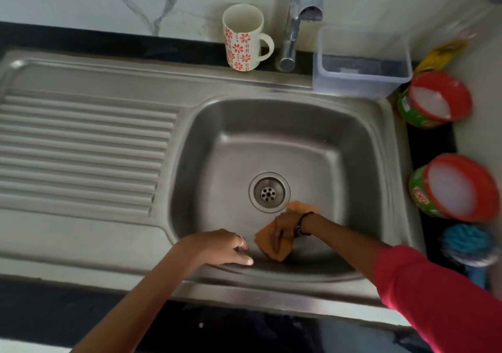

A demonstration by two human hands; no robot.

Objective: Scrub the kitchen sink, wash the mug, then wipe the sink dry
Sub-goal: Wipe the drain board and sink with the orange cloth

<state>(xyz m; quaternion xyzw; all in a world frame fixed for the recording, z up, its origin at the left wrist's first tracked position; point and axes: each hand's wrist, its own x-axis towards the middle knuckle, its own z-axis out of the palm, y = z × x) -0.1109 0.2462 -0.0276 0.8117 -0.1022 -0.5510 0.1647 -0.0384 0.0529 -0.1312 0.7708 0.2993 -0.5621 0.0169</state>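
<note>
Inside steel sink (361, 146) basin, near drain (269, 192) | right hand (284, 229) clenched on orange cloth (271, 246), pressed to front wall | left hand (217, 246) empty, fingers spread on rim | mug (243, 37) upright behind basin, beside tap (294, 29)

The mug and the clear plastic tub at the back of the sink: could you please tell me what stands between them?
In the head view, the tap stands between the mug and the tub, its base on the dark counter strip.

mug (242, 37) behind sink (361, 146), left of tap (294, 27)
</note>
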